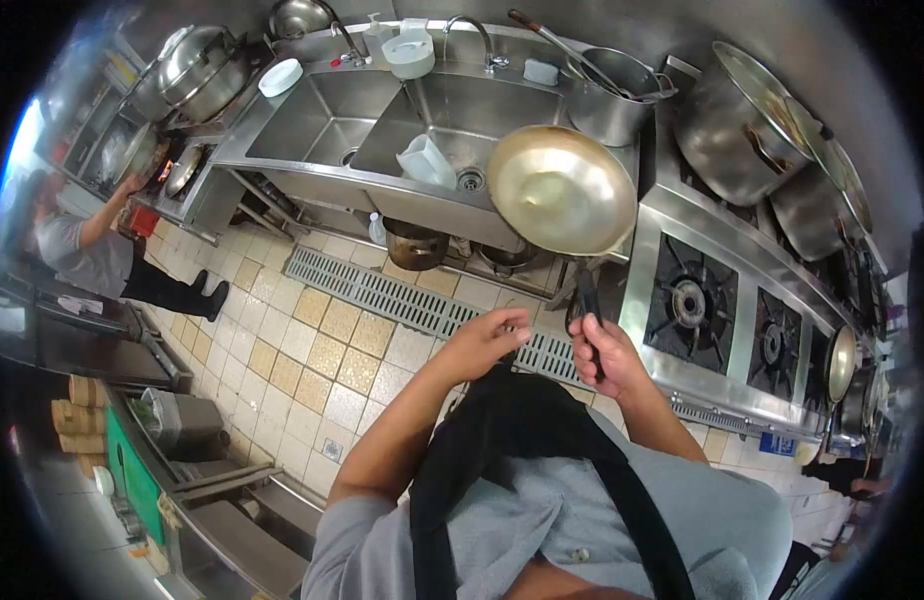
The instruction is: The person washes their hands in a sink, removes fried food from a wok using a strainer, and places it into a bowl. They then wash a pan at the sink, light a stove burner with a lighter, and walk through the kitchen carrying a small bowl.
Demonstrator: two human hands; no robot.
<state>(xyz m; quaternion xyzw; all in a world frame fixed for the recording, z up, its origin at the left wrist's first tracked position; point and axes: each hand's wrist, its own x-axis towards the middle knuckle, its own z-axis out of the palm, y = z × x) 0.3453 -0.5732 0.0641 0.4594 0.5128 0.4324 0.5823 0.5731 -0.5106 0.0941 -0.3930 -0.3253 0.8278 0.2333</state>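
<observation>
My right hand [604, 352] is closed around the black handle of a wide metal wok [562, 190]. The wok is held over the right end of the sink [382, 190], and a little liquid seems to lie in its middle. To the left of the handle, my left hand [497, 335] is raised in front of the apron, fingers apart and loosely curved, holding nothing. A translucent white plastic container [426, 162] lies in the right basin beside the drain. Above that basin a curved tap [469, 40] appears to be running.
Gas burners [689, 303] stand at the right, with large pots [744, 125] behind them. A tall pot [610, 100] sits at the sink's right corner. A co-worker [92, 240] handles a pan at the far left. A floor grate [382, 292] runs below the sink.
</observation>
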